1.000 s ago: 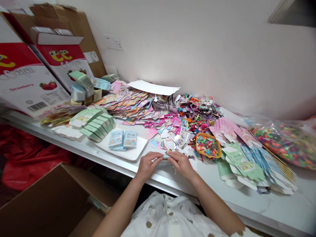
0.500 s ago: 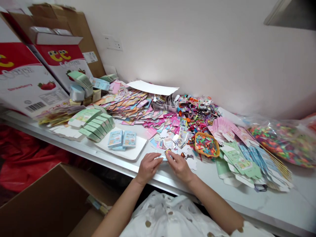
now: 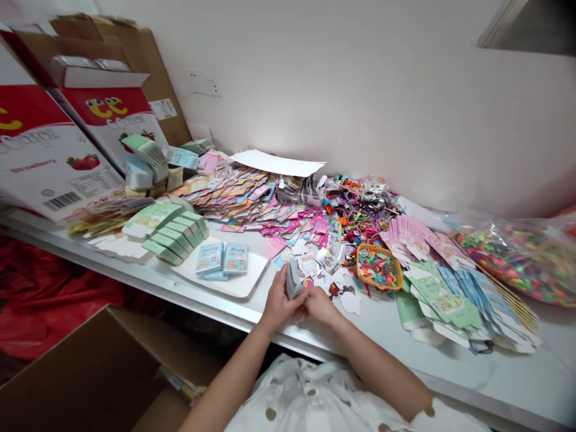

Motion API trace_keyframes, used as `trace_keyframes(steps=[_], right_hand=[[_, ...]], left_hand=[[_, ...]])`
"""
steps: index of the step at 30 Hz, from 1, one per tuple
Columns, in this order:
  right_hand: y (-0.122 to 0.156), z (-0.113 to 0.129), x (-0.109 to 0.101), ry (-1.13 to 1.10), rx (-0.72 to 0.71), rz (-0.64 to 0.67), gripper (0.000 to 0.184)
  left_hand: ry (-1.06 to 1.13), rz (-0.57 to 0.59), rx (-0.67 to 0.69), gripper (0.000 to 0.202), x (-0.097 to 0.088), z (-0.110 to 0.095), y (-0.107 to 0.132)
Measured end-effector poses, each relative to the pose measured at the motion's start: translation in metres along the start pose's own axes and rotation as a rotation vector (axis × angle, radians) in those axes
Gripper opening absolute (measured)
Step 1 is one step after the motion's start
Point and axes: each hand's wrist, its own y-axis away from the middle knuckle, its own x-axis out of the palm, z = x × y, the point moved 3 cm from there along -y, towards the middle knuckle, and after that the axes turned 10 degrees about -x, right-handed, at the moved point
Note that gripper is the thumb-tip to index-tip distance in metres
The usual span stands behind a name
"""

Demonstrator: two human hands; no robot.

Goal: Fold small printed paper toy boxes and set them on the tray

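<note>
My left hand [image 3: 278, 303] grips a small light-blue box [image 3: 292, 279], held upright on edge just above the white table [image 3: 396, 342]. My right hand [image 3: 320, 305] is closed against the box's lower end, fingers pinched there. Loose stickers and small cut-out cards [image 3: 333, 282] lie on the table just beyond both hands. To the left, a white tray [image 3: 243, 282] carries two finished blue boxes [image 3: 222, 259].
Green boxes [image 3: 175, 231] stand in rows at left. An orange basket [image 3: 378, 267] of colourful bits sits right of the hands, beside flat green and blue box blanks [image 3: 445, 297]. A big bag of beads [image 3: 517, 255] lies far right. Cardboard cartons [image 3: 67, 360] stand below and behind.
The small blue box lay flat on the table under both hands; now my left hand has lifted it and turned it upright, with the right hand following to its lower end.
</note>
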Motion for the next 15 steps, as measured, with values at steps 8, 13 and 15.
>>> trace_keyframes(steps=[8,13,15], right_hand=[[-0.058,0.025,-0.093,1.050,-0.085,0.007,0.069],[-0.065,0.020,-0.098,1.100,-0.028,0.028,0.050],[-0.066,0.019,-0.099,1.108,-0.027,0.026,0.054]], left_hand=[[-0.299,-0.019,-0.037,0.090,-0.007,0.000,-0.014],[-0.343,-0.017,-0.014,0.082,-0.007,0.000,-0.008],[-0.365,-0.034,-0.002,0.079,-0.007,0.002,-0.006]])
